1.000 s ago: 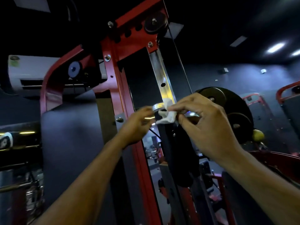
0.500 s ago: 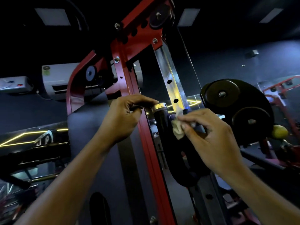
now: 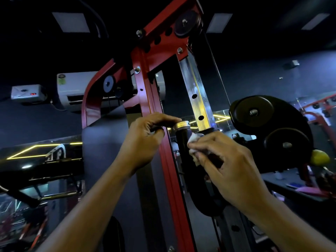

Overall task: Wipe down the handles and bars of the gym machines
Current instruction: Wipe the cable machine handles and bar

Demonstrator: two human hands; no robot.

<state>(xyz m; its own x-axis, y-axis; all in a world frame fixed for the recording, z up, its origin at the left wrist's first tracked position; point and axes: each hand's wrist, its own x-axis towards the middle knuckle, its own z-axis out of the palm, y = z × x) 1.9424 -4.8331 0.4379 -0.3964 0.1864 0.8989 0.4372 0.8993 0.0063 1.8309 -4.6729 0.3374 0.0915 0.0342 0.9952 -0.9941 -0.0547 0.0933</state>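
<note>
A: How far along is the wiping?

B: Early, I'd judge. The red frame through the middle of the frame and the shiny bar at upper centre show no cloth on them.

A: And the handle?

B: The black handle at centre gets it now. The right hand pinches a white cloth against its upper part. The left hand, fingers curled, touches the metal cap; I cannot tell whether its grip clamps anything.

White air conditioner on wall, yellow ball right.
</note>
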